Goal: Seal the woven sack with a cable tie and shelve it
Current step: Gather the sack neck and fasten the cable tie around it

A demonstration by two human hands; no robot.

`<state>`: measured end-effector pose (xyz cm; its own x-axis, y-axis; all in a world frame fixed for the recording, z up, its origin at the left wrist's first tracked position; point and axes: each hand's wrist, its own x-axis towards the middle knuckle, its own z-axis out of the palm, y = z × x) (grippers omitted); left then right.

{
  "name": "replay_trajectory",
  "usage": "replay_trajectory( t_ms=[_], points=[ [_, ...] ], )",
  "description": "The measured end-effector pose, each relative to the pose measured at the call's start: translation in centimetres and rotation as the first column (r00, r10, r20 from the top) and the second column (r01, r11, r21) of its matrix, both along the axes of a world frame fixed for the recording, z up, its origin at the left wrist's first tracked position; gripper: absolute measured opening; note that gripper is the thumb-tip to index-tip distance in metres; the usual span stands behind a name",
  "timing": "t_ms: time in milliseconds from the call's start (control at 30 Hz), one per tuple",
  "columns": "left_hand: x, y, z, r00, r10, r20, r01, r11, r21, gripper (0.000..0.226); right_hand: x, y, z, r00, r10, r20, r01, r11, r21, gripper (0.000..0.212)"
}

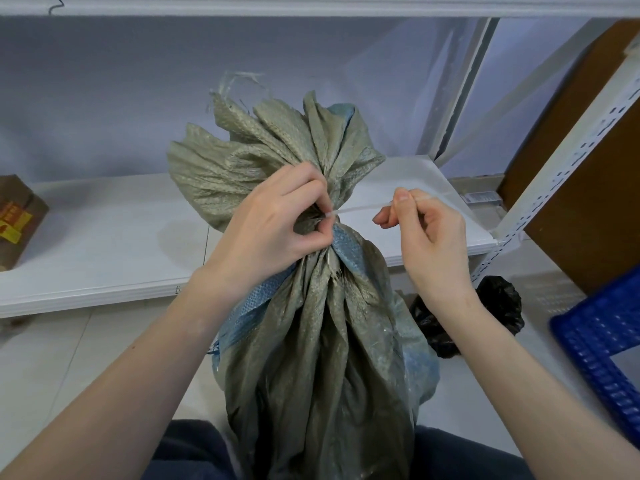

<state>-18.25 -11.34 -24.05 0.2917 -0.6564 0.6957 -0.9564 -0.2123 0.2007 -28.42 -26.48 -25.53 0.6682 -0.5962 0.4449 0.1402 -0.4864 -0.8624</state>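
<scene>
A grey-green woven sack (322, 341) with a blue stripe stands upright on the floor between my knees, its mouth gathered into a bunch. A white cable tie (360, 208) circles the neck, its tail stretched to the right. My left hand (273, 226) pinches the tie's head against the gathered neck. My right hand (426, 230) grips the tail between thumb and fingers, a little right of the sack. The loop itself is mostly hidden by my left fingers and the folds.
A low white shelf (104, 251) runs behind the sack, with a brown paper bag (17, 220) at its left end. A perforated white upright (568, 168) and a brown panel (588, 150) stand right. A black plastic bag (485, 317) and a blue crate (602, 344) lie on the floor.
</scene>
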Motion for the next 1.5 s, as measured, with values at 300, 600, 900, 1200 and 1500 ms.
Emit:
replay_trajectory(
  t_ms=[300,600,900,1200,1500],
  points=[
    [0.1,-0.1,-0.9,0.990,-0.014,-0.141,0.013,1.000,-0.007,0.003,0.4,0.0,-0.7,0.996,0.089,0.005,-0.089,0.991,0.097,0.039],
    [0.9,-0.2,-1.7,0.973,0.061,-0.224,-0.035,0.992,0.118,0.025,0.2,0.8,-0.7,0.955,0.277,-0.107,-0.259,0.953,0.159,0.017],
    [0.9,0.1,-1.9,0.966,0.133,-0.221,-0.078,0.967,0.244,0.050,0.2,0.7,-0.8,0.948,0.248,-0.199,-0.218,0.963,0.160,0.019],
    [0.2,1.0,0.3,0.962,0.202,-0.184,-0.171,0.971,0.169,0.062,-1.2,1.4,1.7,0.983,0.143,-0.117,-0.140,0.990,0.032,0.025],
    [-0.7,2.2,5.2,0.971,0.207,-0.123,-0.191,0.973,0.131,0.065,-2.6,1.4,7.2,0.996,0.061,-0.059,-0.064,0.997,-0.052,0.030]
  ],
)
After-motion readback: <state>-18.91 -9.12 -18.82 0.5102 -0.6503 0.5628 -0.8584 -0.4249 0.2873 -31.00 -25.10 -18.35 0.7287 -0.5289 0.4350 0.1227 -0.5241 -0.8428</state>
